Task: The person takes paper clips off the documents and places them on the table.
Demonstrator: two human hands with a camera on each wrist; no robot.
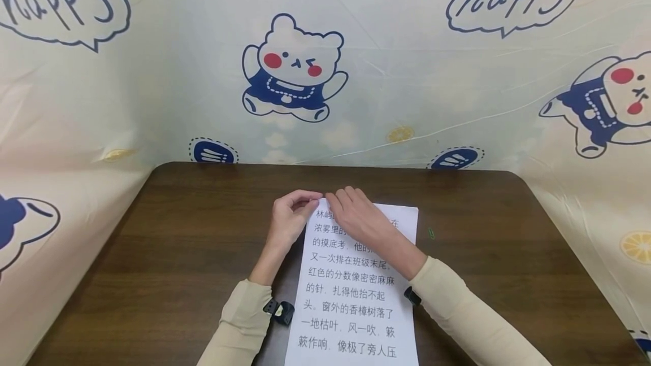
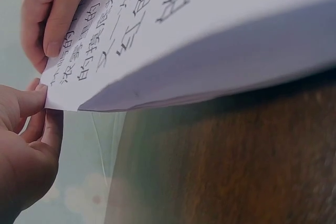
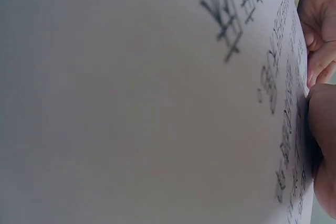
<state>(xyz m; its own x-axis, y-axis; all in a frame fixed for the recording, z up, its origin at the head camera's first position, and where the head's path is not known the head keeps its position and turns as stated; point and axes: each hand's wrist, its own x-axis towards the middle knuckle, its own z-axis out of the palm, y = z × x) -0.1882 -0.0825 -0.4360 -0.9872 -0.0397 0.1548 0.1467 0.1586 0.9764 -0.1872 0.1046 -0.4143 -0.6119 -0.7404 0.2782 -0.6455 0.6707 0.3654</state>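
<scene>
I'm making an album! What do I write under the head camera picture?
Left hand pinches the top-left corner of the printed paper; right hand touches its top edge.

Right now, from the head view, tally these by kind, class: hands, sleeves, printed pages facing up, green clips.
Hands: 2 (left hand, right hand)
Sleeves: 2 (left sleeve, right sleeve)
Printed page facing up: 1
Green clip: 1
Total: 6
</scene>
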